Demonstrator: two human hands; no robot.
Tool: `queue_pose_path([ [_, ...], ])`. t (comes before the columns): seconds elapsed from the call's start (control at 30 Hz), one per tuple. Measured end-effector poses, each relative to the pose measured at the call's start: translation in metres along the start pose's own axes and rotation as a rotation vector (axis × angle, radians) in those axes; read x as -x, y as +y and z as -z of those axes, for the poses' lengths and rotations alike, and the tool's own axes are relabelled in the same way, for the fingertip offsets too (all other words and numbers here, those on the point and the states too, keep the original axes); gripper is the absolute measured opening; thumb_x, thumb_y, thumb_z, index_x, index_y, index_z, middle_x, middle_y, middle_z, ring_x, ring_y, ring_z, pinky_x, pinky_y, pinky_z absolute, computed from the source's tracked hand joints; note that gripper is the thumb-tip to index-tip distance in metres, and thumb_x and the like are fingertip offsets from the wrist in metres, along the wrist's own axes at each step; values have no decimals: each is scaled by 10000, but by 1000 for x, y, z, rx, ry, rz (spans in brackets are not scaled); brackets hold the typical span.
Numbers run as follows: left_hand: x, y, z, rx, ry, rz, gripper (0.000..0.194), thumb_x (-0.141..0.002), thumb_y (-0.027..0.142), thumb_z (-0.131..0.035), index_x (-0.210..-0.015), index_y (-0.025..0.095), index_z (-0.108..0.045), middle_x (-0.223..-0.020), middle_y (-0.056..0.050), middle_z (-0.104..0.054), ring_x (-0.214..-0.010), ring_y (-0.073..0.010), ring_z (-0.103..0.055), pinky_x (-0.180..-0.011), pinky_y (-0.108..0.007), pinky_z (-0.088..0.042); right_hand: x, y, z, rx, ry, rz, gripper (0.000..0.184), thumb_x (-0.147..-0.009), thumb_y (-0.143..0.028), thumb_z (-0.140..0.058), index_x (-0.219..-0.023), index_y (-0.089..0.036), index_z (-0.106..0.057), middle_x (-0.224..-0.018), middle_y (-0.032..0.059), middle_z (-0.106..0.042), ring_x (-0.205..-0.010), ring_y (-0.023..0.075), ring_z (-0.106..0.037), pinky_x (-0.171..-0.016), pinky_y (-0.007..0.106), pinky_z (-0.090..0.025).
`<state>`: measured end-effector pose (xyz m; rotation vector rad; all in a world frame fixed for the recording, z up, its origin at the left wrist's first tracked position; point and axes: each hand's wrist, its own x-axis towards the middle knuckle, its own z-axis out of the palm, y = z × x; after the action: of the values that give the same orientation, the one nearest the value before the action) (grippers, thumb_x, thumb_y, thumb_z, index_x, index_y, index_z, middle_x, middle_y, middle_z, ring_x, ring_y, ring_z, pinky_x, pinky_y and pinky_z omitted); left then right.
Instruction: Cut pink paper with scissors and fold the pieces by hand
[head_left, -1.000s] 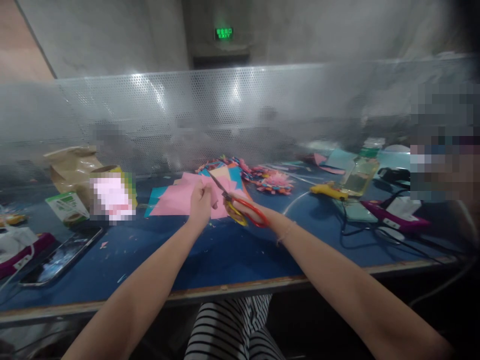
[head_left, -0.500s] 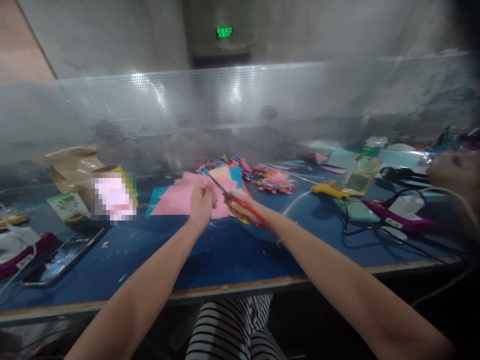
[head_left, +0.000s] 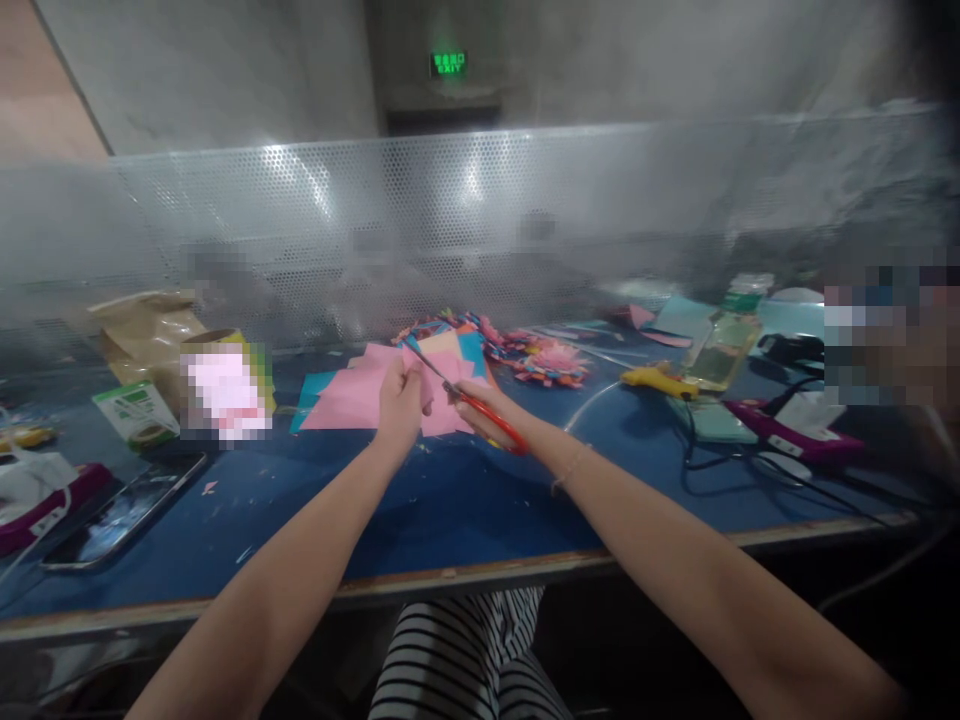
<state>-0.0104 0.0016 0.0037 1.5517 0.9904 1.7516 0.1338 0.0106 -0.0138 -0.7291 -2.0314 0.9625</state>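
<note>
My right hand (head_left: pixel 478 402) is wrapped round a pair of scissors with red and yellow handles (head_left: pixel 506 428). Their dark blades point up and left, beside a piece of pink paper (head_left: pixel 421 362). My left hand (head_left: pixel 403 398) pinches that pink piece, its fingers closed. Underneath and around both hands lies a spread pile of pink sheets (head_left: pixel 345 400), with blue sheets (head_left: pixel 318 384) showing at the edges. Behind the pile sits a cluster of fringed paper flowers (head_left: pixel 551 362) in pink, orange and blue.
On the left lie a phone (head_left: pixel 127 510), a purple power strip (head_left: pixel 82 495) and a brown paper bag (head_left: pixel 146 325). To the right are a yellow glue gun (head_left: pixel 660 380), a bottle (head_left: pixel 721 345), another purple strip (head_left: pixel 795 440) and cables. A perforated panel (head_left: pixel 420 210) stands behind the table.
The scissors' handles have come closer together and the blades look more closed. Both hands stay almost in place. At the far right a co-worker's blurred hand area has shifted.
</note>
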Motion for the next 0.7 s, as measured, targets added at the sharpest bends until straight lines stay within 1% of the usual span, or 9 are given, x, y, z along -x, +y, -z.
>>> queue_pose_path([
  [0.17, -2, -2, 0, 70, -13, 32, 156, -749, 317, -419, -676, 193, -357, -453, 86, -338, -322, -52, -374, -327, -187, -305, 0, -3, 0, 192, 65, 66, 214, -757, -380, -410, -816, -181, -463, -541, -42, -415, -465, 66, -400, -458, 187, -313],
  [0.3, -2, -2, -1, 143, -5, 54, 168, -739, 319, -442, -670, 194, -352, -461, 85, -322, -335, -44, -358, -331, -177, -311, 1, -6, 1, 238, 64, 82, 197, -778, -369, -389, -817, -191, -466, -559, -31, -439, -465, 67, -409, -457, 195, -327],
  [0.4, -3, -2, -1, 194, -7, 66, 161, -730, 317, -455, -678, 194, -363, -475, 83, -320, -345, -40, -347, -342, -179, -326, 1, -5, 0, 197, 70, 54, 215, -784, -393, -376, -814, -198, -462, -558, -25, -433, -445, 69, -395, -425, 203, -315],
  [0.5, -3, -2, -1, 211, -8, 100, 170, -724, 318, -457, -664, 197, -353, -477, 82, -312, -347, -44, -353, -332, -181, -311, 0, -1, -2, 139, 70, 43, 226, -764, -420, -407, -804, -206, -466, -555, -25, -424, -459, 74, -398, -427, 206, -314],
  [0.57, -4, -4, -1, 210, -3, 127, 200, -717, 329, -461, -639, 196, -333, -467, 83, -301, -345, -44, -354, -327, -178, -298, 1, 3, -4, 46, 58, 19, 247, -751, -449, -420, -816, -215, -465, -537, -34, -402, -448, 70, -383, -421, 202, -305],
  [0.7, -4, -7, -1, 203, -16, 146, 229, -706, 345, -470, -632, 194, -314, -453, 88, -308, -333, -44, -360, -328, -175, -300, 0, 9, -6, -159, 21, -102, 281, -744, -489, -408, -860, -236, -446, -504, -54, -370, -389, 55, -342, -389, 193, -277],
])
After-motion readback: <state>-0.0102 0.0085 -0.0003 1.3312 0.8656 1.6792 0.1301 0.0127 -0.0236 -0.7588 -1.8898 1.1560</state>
